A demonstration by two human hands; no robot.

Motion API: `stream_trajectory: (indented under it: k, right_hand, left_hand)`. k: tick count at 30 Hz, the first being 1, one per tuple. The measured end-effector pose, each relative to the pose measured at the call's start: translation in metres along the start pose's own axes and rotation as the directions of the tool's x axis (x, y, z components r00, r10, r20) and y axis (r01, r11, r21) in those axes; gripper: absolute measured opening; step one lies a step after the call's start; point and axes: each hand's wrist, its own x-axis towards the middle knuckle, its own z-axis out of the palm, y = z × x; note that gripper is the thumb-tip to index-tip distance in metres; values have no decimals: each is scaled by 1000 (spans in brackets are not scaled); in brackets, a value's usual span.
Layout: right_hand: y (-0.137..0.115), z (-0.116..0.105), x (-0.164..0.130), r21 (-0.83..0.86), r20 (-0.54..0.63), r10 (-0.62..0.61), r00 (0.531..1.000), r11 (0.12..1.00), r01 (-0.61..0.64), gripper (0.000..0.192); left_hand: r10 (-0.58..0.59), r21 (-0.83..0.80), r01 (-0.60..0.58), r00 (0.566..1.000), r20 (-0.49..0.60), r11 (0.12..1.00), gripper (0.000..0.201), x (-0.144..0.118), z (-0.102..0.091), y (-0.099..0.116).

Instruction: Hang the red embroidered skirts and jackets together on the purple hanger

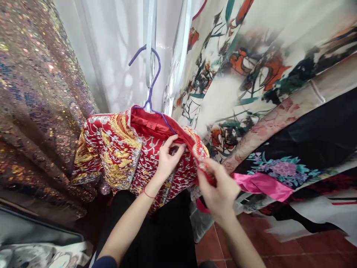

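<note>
A red jacket [117, 152] with gold and silver embroidery hangs in front of me on a purple wire hanger [160, 67]. Its neckline gapes, showing the red lining and a small red label [151, 126] with an S. At the inner edge of the neckline, my left hand [169, 156] pinches the jacket between thumb and fingers, close to the hanger's arm. My right hand [219, 186] is closed on the jacket's front edge, farther right and lower. The fabric between both hands is drawn up. The hanger's right end is hidden inside the jacket.
Sequined gold-pink fabric [33, 93] hangs at the left. Pale metal bars [150, 33] stand behind the hanger. On the right hang a white floral-printed cloth [223, 89], a black embroidered garment [284, 167] and a pink ribbon [264, 186]. Red floor tiles [209, 243] show below.
</note>
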Motion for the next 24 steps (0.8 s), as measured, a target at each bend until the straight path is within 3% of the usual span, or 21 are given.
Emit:
stream_trajectory:
  k: [2, 5, 8, 10, 12, 14, 15, 16, 17, 19, 20, 22, 24]
  right_hand:
    - [-1, 11, -22, 34, 50, 82, 995, 996, -84, 25]
    - [2, 20, -46, -5, -5, 239, 971, 971, -239, 22]
    - [-5, 27, -66, -33, 97, 279, 955, 960, -277, 14]
    - [-15, 31, -77, 27, 237, 206, 949, 976, -218, 8]
    - [-24, 29, -81, 121, 356, 74, 932, 985, -125, 14]
    - [-26, 17, -72, 251, 481, -85, 872, 967, -44, 26]
    - [-22, 8, -63, 329, 538, -158, 828, 944, -33, 27]
    - [-16, 0, -52, 416, 534, -223, 816, 909, -24, 27]
    - [-8, -8, -39, 464, 473, -218, 853, 885, -31, 27]
    - [15, -14, -9, 450, 240, -61, 969, 891, -55, 25]
    - [28, -12, 5, 399, 143, 5, 990, 915, -62, 21]
    - [56, 3, 27, 326, 185, 56, 981, 938, -115, 26]
    - [79, 23, 38, 315, 363, 33, 931, 936, -156, 38]
  left_hand:
    - [7, -2, -7, 1000, 0, 1000, 35, -13, -2, 4]
    - [27, 16, -28, 999, 36, 999, 44, -46, -10, 14]
    - [34, 93, -46, 992, 125, 995, 73, -79, -13, 22]
    - [-101, 165, 78, 986, 132, 983, 74, -93, -12, 23]
    - [-318, 166, 305, 946, 59, 938, 48, -96, -14, 20]
    - [-482, 94, 479, 876, 12, 873, 35, -93, -21, 14]
    - [-522, 66, 520, 852, 25, 852, 37, -90, -25, 11]
    - [-536, 52, 534, 842, 52, 844, 39, -87, -29, 9]
    - [-536, 48, 534, 841, 72, 844, 42, -85, -33, 6]
    - [-528, 51, 526, 845, 79, 849, 45, -85, -38, 3]
    - [-526, 51, 523, 848, 72, 851, 44, -87, -39, 3]
    - [-528, 95, 521, 845, 77, 848, 41, -95, -39, 1]
    - [-562, 227, 529, 820, 113, 818, 38, -105, -40, -1]
